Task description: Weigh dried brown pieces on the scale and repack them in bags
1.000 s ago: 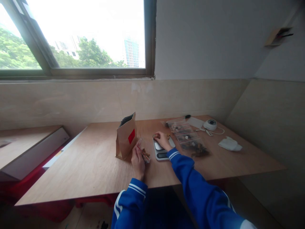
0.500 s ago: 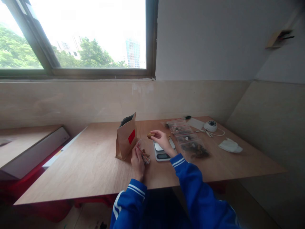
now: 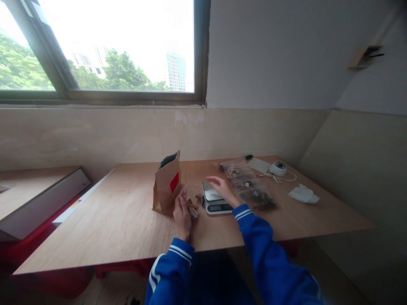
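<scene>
My left hand (image 3: pixel 182 216) is closed on a clear zip bag (image 3: pixel 194 207) with brown dried pieces in it, just in front of a kraft paper pouch (image 3: pixel 167 184). That pouch stands upright with its top open and has a red square on its side. Over the digital kitchen scale (image 3: pixel 213 194) reaches my right hand (image 3: pixel 222 189), its fingers stretched out to the left and no piece visible in them. The hand covers part of the metal plate, so I cannot tell what lies behind it. A dark display is at the scale's front.
Right of the scale lie several clear zip bags (image 3: pixel 257 197) with dark dried contents. Beyond them are a white dome camera (image 3: pixel 278 168) with its cable, a white card (image 3: pixel 261 164) and a crumpled white tissue (image 3: pixel 303 193). The wooden table (image 3: pixel 104 220) meets a tiled wall below a window.
My right hand has let go of the brown piece it held and moved slightly right, fingers now straighter. A brown piece now shows at the zip bag's mouth. My left hand still holds the bag.
</scene>
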{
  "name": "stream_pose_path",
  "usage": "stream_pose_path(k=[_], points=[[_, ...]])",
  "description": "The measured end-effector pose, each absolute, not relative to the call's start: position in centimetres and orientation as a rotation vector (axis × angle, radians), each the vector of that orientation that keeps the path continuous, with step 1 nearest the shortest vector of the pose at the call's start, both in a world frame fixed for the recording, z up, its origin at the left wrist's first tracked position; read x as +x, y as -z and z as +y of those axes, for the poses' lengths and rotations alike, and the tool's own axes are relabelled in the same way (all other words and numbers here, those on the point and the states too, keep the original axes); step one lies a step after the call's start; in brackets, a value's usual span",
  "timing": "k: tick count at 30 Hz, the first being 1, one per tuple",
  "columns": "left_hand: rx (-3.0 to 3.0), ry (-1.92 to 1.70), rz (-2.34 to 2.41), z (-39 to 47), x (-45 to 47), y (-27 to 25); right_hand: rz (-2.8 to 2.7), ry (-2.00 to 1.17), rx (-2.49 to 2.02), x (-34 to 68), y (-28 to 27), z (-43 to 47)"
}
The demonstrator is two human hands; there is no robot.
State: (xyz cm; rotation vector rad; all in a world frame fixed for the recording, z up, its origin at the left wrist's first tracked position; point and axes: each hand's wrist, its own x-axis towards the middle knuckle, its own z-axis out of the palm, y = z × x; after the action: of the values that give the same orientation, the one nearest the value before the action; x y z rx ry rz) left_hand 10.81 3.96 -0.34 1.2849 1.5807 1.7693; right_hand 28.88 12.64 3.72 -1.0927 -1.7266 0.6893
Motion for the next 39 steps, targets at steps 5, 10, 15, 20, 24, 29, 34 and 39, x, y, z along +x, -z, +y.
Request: stream_pose_path(k=[5,10,15,20,24,29,34,39], points=[[1.25,-1.746,1.627,3.9,10.8,0.4,-1.785,-0.535,-1.235,31.8,-2.2,13.8],[1.257,-1.787,1.589,3.8,10.8,0.1,-1.874,-0.458,-1.363,34.0,-1.3,15.2],[1.24,-1.765,1.642,3.9,10.7,0.3,-1.959,-0.436,-1.378,35.4,-1.3,15.1],[1.228,-1.776,1.65,4.0,10.7,0.4,-1.961,-0.404,-1.37,35.5,-1.8,14.7],[1.227,-1.779,1.648,3.9,10.7,0.3,-1.912,-0.408,-1.375,35.1,-2.0,14.4],[1.243,-1.8,1.631,3.9,10.7,0.2,-1.859,-0.463,-1.335,34.4,-2.4,14.0],[1.246,-1.785,1.641,4.0,10.7,0.3,-1.814,-0.574,-1.227,31.6,-5.0,12.6],[1.21,-1.793,1.584,3.9,10.8,0.3,-1.889,-1.006,-0.896,27.0,-8.9,9.9]])
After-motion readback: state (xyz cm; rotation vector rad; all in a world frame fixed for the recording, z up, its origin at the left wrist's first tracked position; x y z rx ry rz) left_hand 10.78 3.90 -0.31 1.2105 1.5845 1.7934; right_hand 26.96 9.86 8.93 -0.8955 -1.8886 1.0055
